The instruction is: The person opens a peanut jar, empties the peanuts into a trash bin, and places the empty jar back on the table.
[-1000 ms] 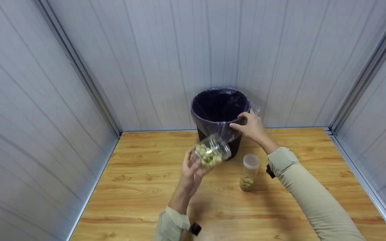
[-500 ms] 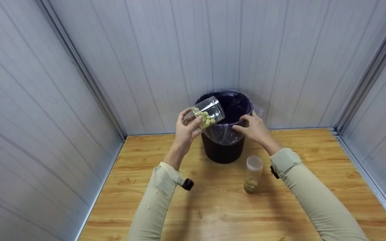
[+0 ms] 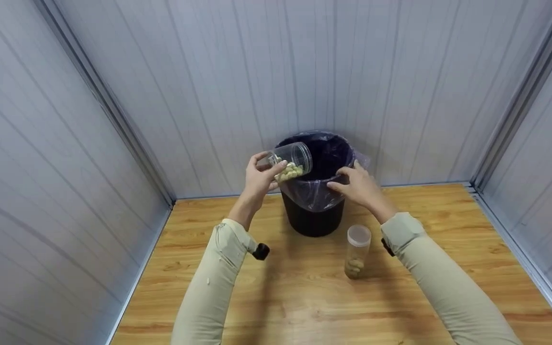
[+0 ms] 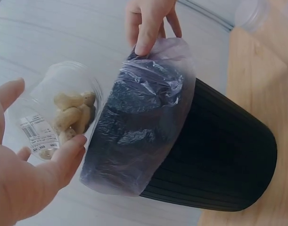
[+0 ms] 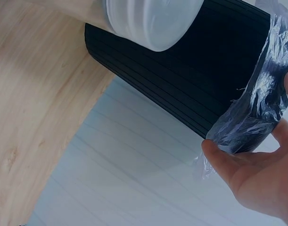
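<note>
My left hand (image 3: 258,181) grips a clear plastic jar (image 3: 285,154), tilted on its side with its uncapped mouth at the rim of a black trash bin (image 3: 312,220). Unshelled peanuts (image 4: 70,115) lie along the jar's lower wall, and a barcode label (image 4: 37,132) shows on its base. A thin purplish bag (image 3: 318,195) lines the bin and folds over its rim. With thumb and fingers, my right hand (image 3: 361,188) holds the bagged rim at the near right side. The bin's inside is dark, so its bottom is hidden.
A tall clear container (image 3: 356,256) with a whitish lid (image 3: 359,235) stands right of the bin, with some peanuts at its bottom. Wood-look surface (image 3: 304,302) spreads below; pale panel walls (image 3: 218,86) rise behind and on both sides.
My left hand has lifted the jar up and forward from in front of the bin to its rim and tipped it further. The right hand keeps its hold on the rim.
</note>
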The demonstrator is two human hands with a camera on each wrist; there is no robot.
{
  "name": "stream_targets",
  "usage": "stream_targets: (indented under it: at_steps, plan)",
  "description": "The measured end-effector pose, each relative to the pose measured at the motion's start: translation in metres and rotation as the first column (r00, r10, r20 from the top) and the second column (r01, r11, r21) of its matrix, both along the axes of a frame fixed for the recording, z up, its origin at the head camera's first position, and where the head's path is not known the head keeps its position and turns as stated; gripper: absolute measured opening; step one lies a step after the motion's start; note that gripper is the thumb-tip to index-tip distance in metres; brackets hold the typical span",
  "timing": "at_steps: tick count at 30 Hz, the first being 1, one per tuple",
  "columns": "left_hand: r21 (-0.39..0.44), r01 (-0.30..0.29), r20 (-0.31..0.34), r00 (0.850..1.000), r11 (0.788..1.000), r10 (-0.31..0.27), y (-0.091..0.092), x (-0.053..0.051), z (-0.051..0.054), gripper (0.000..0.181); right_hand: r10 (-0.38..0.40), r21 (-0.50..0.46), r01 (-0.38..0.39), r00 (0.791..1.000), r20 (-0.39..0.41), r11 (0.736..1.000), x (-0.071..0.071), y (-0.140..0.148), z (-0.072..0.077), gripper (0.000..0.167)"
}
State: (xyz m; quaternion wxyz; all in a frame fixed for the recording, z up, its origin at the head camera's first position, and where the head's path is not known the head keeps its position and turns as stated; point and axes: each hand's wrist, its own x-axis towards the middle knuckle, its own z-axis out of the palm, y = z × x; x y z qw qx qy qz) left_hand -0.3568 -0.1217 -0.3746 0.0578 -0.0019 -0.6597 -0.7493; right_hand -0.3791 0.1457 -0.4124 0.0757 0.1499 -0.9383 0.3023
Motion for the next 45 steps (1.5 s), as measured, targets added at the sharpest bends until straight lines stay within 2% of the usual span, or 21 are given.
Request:
stream_targets:
  at_steps: [4,7,11,20,28,38,41,43,45]
  plan:
    - [-0.082,-0.006,0.009,1.000,0.997,0.007,0.001,-0.001,0.009,0.066,0.001,0.002,-0.001,1.000,-0.013,1.000,0.001,-0.002,0.001,0.054]
    - [-0.126,0.015,0.031,0.999,0.992,-0.011,0.002,-0.001,0.014,0.068,-0.001,0.001,0.001,1.000,-0.019,1.000,0.001,-0.002,0.001,0.053]
    - [-0.156,0.031,0.057,0.998,0.987,-0.022,0.002,-0.002,0.018,0.070,-0.005,-0.001,0.005,1.000,-0.020,1.000,0.001,-0.004,0.001,0.052]
    - [-0.224,0.022,0.063,0.998,0.974,-0.008,0.002,-0.003,0.025,0.070,0.000,-0.001,0.000,1.000,-0.026,1.000,0.003,-0.009,0.000,0.053]
    - [-0.192,0.037,0.088,0.996,0.981,-0.020,0.002,-0.003,0.028,0.074,-0.008,0.006,0.008,1.000,-0.020,1.000,0.005,-0.010,0.000,0.053]
    - [-0.215,0.041,0.099,0.995,0.976,-0.020,0.002,-0.002,0.029,0.073,-0.001,-0.006,0.001,0.999,-0.033,1.000,0.006,-0.005,0.000,0.053]
    - [-0.230,0.036,0.075,0.997,0.973,-0.019,0.004,-0.001,0.032,0.074,0.003,-0.015,-0.004,0.999,-0.038,1.000,0.006,-0.004,-0.001,0.052]
    - [-0.270,0.010,0.017,1.000,0.963,-0.005,0.006,-0.001,0.034,0.074,0.003,-0.018,-0.004,0.999,-0.040,1.000,0.006,-0.003,-0.001,0.052]
    - [-0.343,-0.033,-0.066,0.998,0.939,0.011,0.009,0.000,0.037,0.074,0.004,-0.018,-0.005,0.999,-0.040,1.000,0.007,-0.003,-0.001,0.051]
